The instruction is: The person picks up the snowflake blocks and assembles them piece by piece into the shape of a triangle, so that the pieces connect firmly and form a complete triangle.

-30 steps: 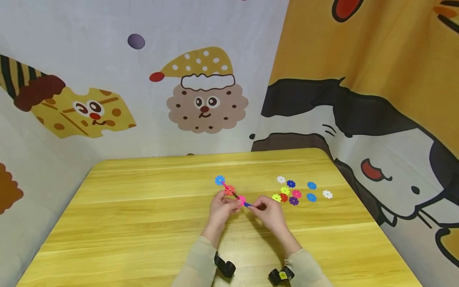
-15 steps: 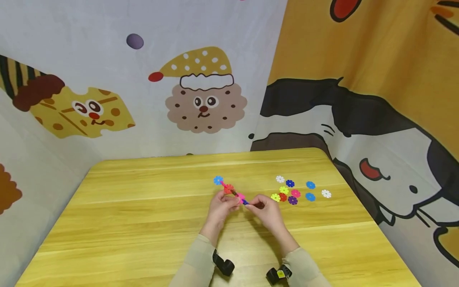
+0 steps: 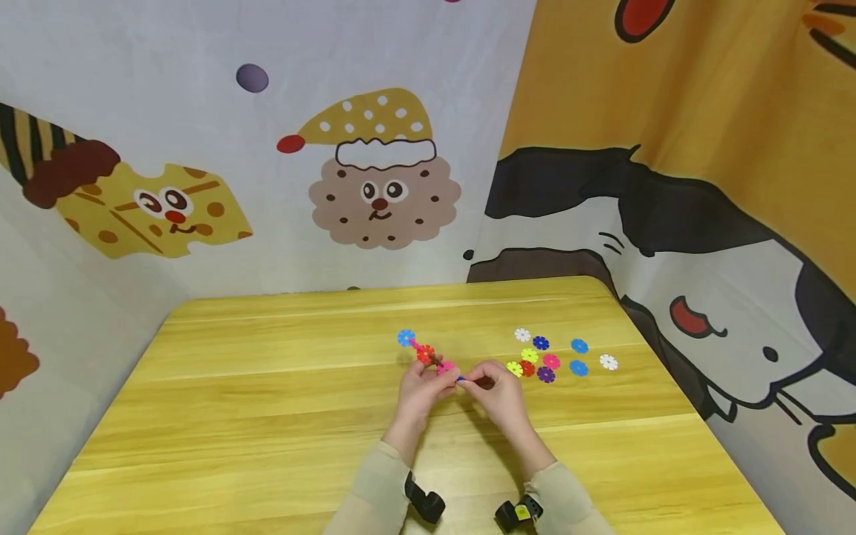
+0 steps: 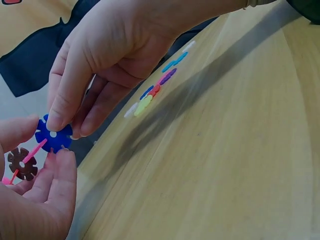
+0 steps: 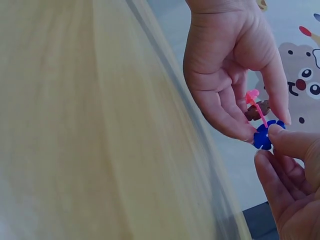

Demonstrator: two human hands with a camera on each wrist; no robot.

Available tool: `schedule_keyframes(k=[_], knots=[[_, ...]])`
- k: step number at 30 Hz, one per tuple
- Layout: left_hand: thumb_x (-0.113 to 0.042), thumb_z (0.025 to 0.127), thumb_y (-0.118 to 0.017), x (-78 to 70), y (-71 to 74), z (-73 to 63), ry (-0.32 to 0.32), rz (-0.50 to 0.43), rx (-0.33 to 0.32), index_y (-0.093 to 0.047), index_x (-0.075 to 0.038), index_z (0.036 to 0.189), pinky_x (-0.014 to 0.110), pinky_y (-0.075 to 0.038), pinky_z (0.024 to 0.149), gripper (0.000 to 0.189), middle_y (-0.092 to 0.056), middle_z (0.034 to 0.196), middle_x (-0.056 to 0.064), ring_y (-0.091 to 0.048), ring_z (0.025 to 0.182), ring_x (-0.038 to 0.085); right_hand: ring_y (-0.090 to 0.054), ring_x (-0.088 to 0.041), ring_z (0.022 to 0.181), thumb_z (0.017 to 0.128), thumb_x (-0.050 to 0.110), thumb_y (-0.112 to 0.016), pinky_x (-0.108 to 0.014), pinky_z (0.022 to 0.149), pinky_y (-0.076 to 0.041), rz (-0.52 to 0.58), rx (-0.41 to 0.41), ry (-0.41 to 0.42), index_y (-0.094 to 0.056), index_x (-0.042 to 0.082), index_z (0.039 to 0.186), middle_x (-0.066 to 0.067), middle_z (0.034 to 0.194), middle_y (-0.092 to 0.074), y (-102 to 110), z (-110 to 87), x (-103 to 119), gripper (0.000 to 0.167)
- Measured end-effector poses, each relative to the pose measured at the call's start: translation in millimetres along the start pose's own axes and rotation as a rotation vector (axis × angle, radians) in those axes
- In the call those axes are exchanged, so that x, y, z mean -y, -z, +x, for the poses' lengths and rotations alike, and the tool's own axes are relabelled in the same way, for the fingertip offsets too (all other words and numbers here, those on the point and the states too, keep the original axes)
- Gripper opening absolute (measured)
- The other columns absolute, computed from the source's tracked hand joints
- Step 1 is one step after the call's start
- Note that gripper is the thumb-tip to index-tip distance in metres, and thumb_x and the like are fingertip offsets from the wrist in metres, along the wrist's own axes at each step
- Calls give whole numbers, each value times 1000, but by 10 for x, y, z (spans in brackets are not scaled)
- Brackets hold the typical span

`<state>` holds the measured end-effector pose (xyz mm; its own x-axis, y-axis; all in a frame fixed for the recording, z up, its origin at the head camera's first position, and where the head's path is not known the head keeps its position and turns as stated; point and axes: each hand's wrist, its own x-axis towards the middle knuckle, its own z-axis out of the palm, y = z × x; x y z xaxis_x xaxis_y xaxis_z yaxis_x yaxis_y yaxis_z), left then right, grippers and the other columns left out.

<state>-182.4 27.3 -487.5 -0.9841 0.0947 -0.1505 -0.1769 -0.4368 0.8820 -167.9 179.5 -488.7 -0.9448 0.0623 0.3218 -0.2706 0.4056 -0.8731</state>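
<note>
A chain of notched plastic snowflake discs rises from my left hand (image 3: 420, 390). Its far end is a light blue disc (image 3: 406, 338), followed by pink, a red disc (image 3: 425, 354), a brown disc (image 4: 22, 163) and a pink disc (image 3: 446, 368). At the near end a dark blue disc (image 4: 54, 134) meets the pink one edge to edge. Left thumb and fingers grip the chain around this joint, with fingertips at the dark blue rim. My right hand (image 3: 498, 394) pinches the dark blue disc between thumb and forefinger. Fingers partly hide the pink disc.
Several loose snowflake discs lie flat to the right on the wooden table (image 3: 267, 416), among them a purple disc (image 3: 546, 374), a red disc (image 3: 527, 368) and a white disc (image 3: 608, 362). A printed curtain (image 3: 221, 44) hangs behind the table.
My left hand has shifted slightly right, its fingers now closer to the dark blue disc, which shows less in the head view. The chain has turned a little. The right hand stays almost in place.
</note>
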Motion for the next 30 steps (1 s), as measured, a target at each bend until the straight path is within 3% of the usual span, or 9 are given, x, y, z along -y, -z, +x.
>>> schedule_keyframes(k=[10,14,22,30], knots=[[11,86,-68,-5,88,10,24,-35,31,-40,11,132,41,-57,86,54,-65,98,14,-68,82,18,-64,-14,79,81,2,-81,-24,73,-56,46,70,-36,-74,4,87,-7,89,-69,117,23,-99,9],[12,86,-67,-34,135,28,39,-62,34,-39,10,133,38,-57,84,55,-63,98,13,-68,85,19,-64,-13,83,84,5,-79,-22,76,-54,7,43,-90,-74,1,96,-11,95,-71,342,70,-217,14],[12,86,-67,-63,200,45,57,-67,52,-41,9,135,39,-56,87,56,-64,98,13,-68,91,25,-62,-12,88,89,11,-76,-18,77,-50,-171,-29,-211,-71,-1,108,-15,105,-69,885,129,-450,23],[12,87,-67,-79,235,50,59,-62,61,-38,10,137,38,-57,86,58,-64,100,15,-68,95,29,-58,-8,87,91,19,-75,-15,72,-47,-255,-73,-309,-68,-1,117,-17,109,-69,1217,85,-560,34]])
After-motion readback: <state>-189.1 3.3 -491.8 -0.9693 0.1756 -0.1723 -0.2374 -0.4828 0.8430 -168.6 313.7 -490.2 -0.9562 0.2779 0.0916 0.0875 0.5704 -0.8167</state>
